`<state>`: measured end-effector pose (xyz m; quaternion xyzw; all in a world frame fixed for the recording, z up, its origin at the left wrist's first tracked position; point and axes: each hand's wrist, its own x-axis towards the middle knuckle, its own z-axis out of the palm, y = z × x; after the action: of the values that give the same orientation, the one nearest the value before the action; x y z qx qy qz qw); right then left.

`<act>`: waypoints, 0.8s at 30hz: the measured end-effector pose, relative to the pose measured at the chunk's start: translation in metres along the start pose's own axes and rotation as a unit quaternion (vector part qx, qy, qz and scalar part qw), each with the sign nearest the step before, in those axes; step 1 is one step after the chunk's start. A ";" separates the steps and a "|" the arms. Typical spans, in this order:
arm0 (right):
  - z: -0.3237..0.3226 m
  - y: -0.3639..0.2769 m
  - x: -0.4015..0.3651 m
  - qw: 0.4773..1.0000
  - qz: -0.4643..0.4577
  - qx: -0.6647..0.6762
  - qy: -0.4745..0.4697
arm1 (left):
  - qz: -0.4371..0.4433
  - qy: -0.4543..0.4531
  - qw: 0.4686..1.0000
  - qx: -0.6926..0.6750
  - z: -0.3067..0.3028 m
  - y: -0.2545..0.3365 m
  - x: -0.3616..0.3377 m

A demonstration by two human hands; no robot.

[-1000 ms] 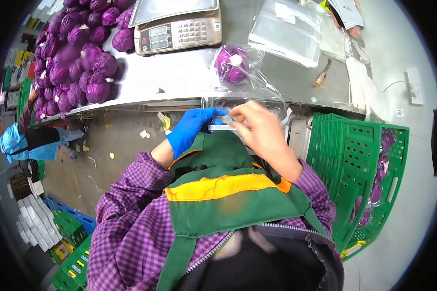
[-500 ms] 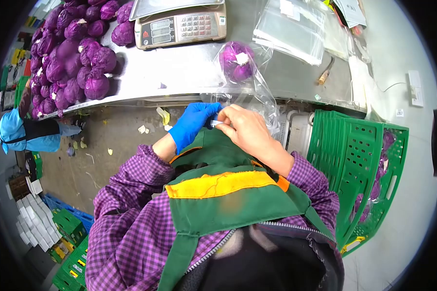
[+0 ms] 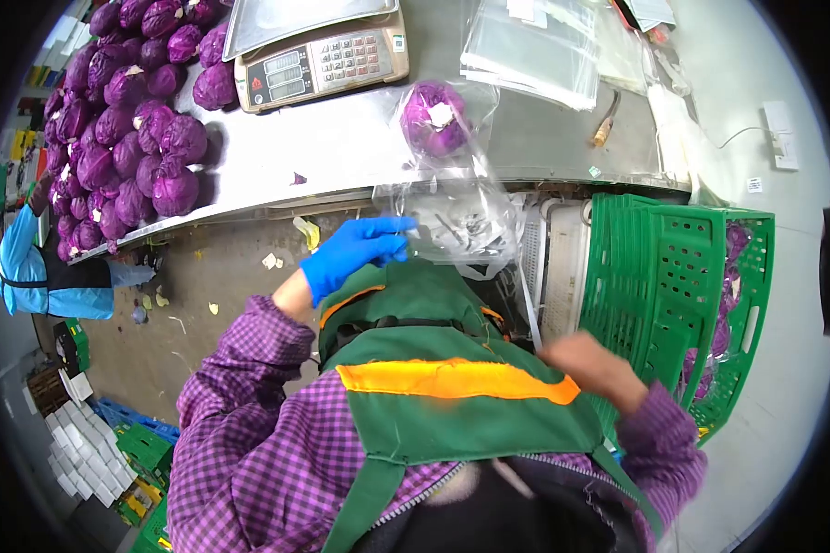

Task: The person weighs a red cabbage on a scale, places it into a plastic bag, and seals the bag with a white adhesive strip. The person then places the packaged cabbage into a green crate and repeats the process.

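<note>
A purple cabbage (image 3: 435, 115) lies on the metal table inside a clear plastic bag (image 3: 461, 217), whose loose end hangs over the front edge. My left hand (image 3: 360, 253), in a blue glove, has its fingers closed at the left side of that loose end. Bare and slightly blurred, my right hand (image 3: 592, 364) is low on the right, its fingers pinching the lower end of a thin whitish strip (image 3: 528, 304). The strip runs upward to the right side of the bag.
Many cabbages (image 3: 124, 120) are piled at the table's left. A scale (image 3: 318, 64), flat bags (image 3: 530, 55) and a knife (image 3: 605, 124) lie on the table (image 3: 295, 147). Green crates (image 3: 655, 286) stand at the right. A person in blue (image 3: 41, 272) is at the far left.
My right hand has moved away from my left, down and to the right, and the strip now stretches up from it. The bag's loose end hangs more spread out.
</note>
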<state>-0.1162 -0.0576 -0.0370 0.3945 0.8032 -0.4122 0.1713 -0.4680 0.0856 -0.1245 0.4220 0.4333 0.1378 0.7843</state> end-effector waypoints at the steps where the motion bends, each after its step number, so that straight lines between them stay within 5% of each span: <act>1: 0.002 -0.009 -0.022 0.993 0.066 0.073 -0.068 | -0.025 -0.033 0.999 0.021 -0.014 0.000 -0.005; 3: -0.009 -0.011 -0.031 0.971 0.138 0.146 -0.133 | 0.036 0.022 0.995 0.086 -0.036 -0.016 -0.006; 5: -0.030 0.016 -0.002 0.990 0.134 0.025 -0.043 | 0.098 0.182 0.936 0.284 -0.031 -0.003 -0.005; 6: -0.025 0.040 0.016 0.977 0.125 -0.046 0.168 | 0.099 0.183 0.936 0.283 -0.025 -0.005 0.007; 8: -0.080 0.027 0.076 0.907 0.082 -0.058 0.410 | 0.376 0.288 0.775 0.419 -0.016 -0.010 0.036; 10: -0.104 0.043 0.129 0.896 -0.019 -0.203 0.394 | 0.409 0.261 0.783 0.389 -0.008 -0.007 0.052; 11: -0.107 0.055 0.150 0.895 -0.022 -0.205 0.395 | 0.441 0.243 0.728 0.465 -0.012 -0.009 0.063; 12: -0.109 0.067 0.170 0.908 -0.127 -0.174 0.360 | 0.467 0.224 0.665 0.538 -0.017 -0.012 0.072; 13: -0.112 0.073 0.183 0.909 -0.231 -0.141 0.318 | 0.475 0.227 0.674 0.518 -0.022 -0.013 0.079; 14: -0.115 0.079 0.186 0.908 -0.234 -0.143 0.318 | 0.476 0.231 0.673 0.518 -0.028 -0.015 0.082; 15: -0.117 0.085 0.184 0.918 -0.126 0.171 0.335 | 0.416 0.217 0.812 0.346 -0.034 -0.017 0.080; 16: -0.121 0.092 0.182 0.827 -0.005 0.466 0.314 | 0.335 0.192 0.909 0.156 -0.037 -0.013 0.077; 18: -0.136 0.096 0.186 0.853 -0.029 0.444 0.273 | 0.365 0.205 0.892 0.172 -0.042 -0.016 0.087; 20: -0.154 0.075 0.190 0.875 -0.102 0.321 0.348 | 0.298 0.202 0.933 0.023 -0.056 -0.037 0.112; 22: -0.165 0.070 0.211 0.845 -0.109 0.376 0.365 | 0.229 0.188 0.954 -0.036 -0.061 -0.019 0.105; 24: -0.162 0.087 0.241 0.691 -0.059 0.591 0.411 | 0.145 0.151 0.975 -0.080 -0.064 0.003 0.091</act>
<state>-0.1923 0.2212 -0.1302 0.4961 0.4052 -0.6082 -0.4689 -0.4648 0.1749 -0.1910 0.3902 0.4686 0.3460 0.7131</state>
